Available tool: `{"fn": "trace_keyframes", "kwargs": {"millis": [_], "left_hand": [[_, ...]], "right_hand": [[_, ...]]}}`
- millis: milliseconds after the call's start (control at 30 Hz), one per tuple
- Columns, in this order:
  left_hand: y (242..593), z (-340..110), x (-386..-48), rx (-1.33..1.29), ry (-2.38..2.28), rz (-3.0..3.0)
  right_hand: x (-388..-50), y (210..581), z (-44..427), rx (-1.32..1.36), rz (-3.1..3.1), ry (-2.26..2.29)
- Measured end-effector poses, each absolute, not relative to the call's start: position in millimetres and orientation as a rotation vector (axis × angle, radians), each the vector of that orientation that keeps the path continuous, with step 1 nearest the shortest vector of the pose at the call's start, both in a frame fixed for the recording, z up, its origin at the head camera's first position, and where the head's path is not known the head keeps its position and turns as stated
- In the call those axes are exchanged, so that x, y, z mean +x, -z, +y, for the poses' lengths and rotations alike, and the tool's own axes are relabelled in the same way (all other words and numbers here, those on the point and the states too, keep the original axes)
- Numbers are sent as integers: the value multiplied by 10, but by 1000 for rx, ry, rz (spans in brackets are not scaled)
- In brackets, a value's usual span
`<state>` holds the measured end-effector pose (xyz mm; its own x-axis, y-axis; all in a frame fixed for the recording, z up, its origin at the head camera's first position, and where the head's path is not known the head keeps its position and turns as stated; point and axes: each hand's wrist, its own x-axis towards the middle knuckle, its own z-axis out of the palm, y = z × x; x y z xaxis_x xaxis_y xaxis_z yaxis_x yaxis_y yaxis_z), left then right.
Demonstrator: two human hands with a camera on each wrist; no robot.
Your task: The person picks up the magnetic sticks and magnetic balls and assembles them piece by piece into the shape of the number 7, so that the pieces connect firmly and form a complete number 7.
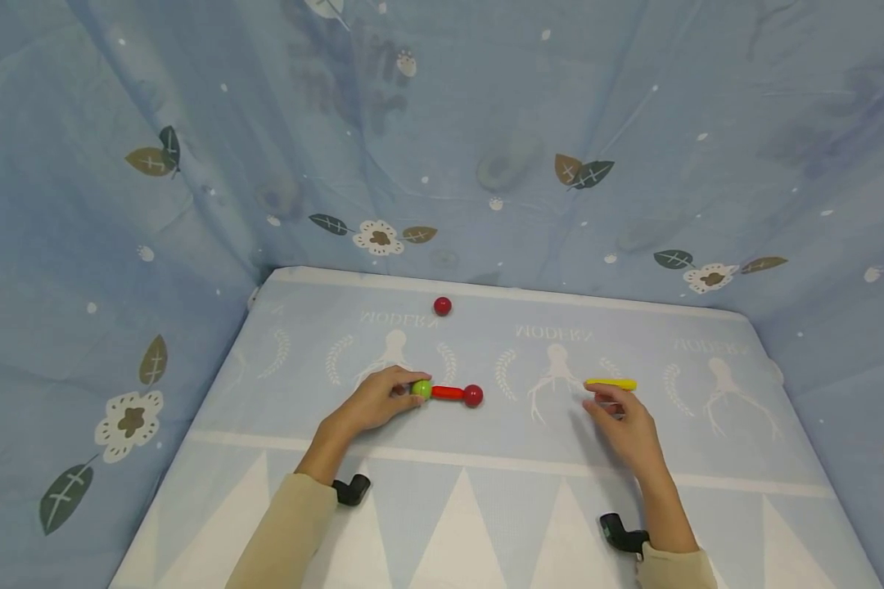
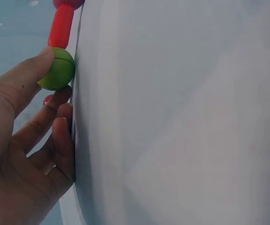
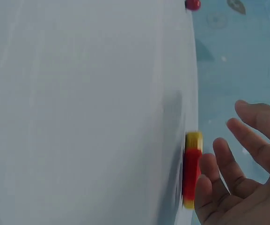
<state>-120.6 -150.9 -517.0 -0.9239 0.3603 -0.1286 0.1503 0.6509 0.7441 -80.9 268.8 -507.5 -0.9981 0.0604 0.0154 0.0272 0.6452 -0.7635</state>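
My left hand (image 1: 374,399) pinches a green ball (image 2: 59,70) between thumb and fingers. From that ball a short red rod (image 1: 447,393) runs right to a dark red ball (image 1: 473,396), all three joined in one line on the table. Farther right, my right hand (image 1: 624,425) hovers with loosely bent, parted fingers and nothing between them. Just beyond its fingertips lies a yellow rod (image 1: 619,384). The right wrist view shows a red piece (image 3: 191,173) beside these fingers with yellow at both ends; whether it is one rod or two, I cannot tell.
Another red ball (image 1: 442,306) lies near the table's back edge. A pale blue printed cloth covers the table (image 1: 412,507). Blue patterned curtains (image 1: 442,147) enclose the back and sides. Black wrist devices (image 1: 352,490) are at both wrists.
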Motion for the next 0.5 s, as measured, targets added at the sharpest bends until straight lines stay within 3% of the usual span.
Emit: {"fn": "trace_keyframes", "kwargs": {"millis": [500], "left_hand": [[5159, -1519, -1192, 432, -1141, 2602]], "right_hand": [[-892, 5147, 3108, -167, -2857, -1094]]}}
